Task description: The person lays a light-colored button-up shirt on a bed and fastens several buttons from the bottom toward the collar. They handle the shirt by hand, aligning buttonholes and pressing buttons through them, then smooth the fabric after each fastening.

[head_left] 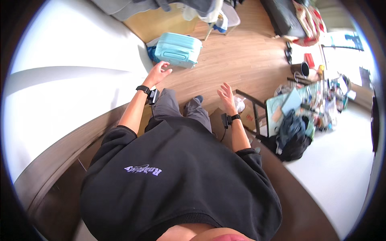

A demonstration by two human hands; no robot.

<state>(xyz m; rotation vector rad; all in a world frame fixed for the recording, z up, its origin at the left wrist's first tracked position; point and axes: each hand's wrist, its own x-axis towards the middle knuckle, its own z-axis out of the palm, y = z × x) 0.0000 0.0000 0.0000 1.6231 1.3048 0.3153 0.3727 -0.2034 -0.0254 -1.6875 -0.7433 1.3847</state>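
My left hand [159, 74] is in the air with its fingers loosely bent and apart, holding nothing. Just beyond it on the wood floor is a light blue hard-shell suitcase [183, 42] with a handle on its side; I cannot tell whether the fingertips touch it, though a gap seems to show. My right hand [227, 97] hangs out in front of me with fingers stretched, also without anything in it. Each wrist wears a black strap with a small dark device, the left one [152, 96] and the right one [226, 121].
A white wall [72, 92] runs along my left. To the right stands a table [273, 104] crowded with small items, dark clothing [295, 132] heaped at its near side. A dark bin [300, 69] is behind it. Farther off are a chair [232, 18] and a bed [283, 20].
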